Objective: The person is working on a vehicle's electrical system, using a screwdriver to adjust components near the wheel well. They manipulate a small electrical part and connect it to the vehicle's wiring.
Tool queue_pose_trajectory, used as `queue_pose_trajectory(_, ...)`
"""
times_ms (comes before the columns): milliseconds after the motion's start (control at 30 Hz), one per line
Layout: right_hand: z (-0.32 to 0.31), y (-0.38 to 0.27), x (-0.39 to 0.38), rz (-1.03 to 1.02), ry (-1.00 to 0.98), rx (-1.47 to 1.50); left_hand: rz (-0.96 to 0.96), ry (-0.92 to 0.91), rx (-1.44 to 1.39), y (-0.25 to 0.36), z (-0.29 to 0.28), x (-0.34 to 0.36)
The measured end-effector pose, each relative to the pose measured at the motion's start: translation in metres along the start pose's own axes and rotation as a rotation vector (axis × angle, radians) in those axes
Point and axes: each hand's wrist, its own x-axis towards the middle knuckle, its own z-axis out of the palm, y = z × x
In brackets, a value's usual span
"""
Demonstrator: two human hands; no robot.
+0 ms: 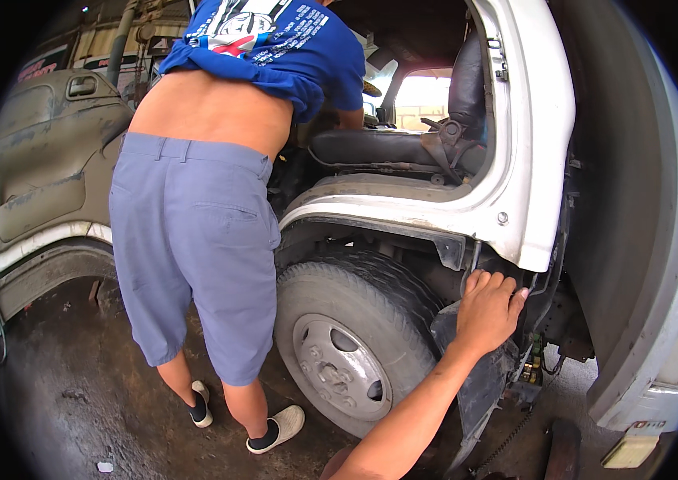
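The left hand (pixel 488 316) curls its fingers (pixel 484 281) below the white cab (pixel 529 176), grip on anything unclear

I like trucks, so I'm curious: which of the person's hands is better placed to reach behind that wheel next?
Probably the left hand: it is up by the black mudguard, near the wheel and the white cab's lower corner. The right hand is out of view, so I can't tell where it is.

Head camera (fisheye) looks down, near the truck (pixel 507 220).
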Motion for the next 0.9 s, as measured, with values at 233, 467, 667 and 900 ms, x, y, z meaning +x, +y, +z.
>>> queue_pose_trajectory(233,0.011,0.015,-0.002,-0.013,0.014,0.037,0.001,-0.028,-0.014,-0.002,-0.004,0.0)
queue_pose_trajectory(467,0.019,0.022,-0.01,0.028,0.047,-0.015,0.014,-0.007,0.007,-0.003,-0.001,0.0)
queue_pose_trajectory(667,0.014,0.022,-0.015,0.007,0.134,-0.022,0.01,-0.006,-0.001,-0.001,-0.002,0.0)
queue_pose_trajectory(900,0.004,0.03,-0.012,-0.105,0.184,0.1,0.006,0.01,0.0,-0.001,0.0,0.0)
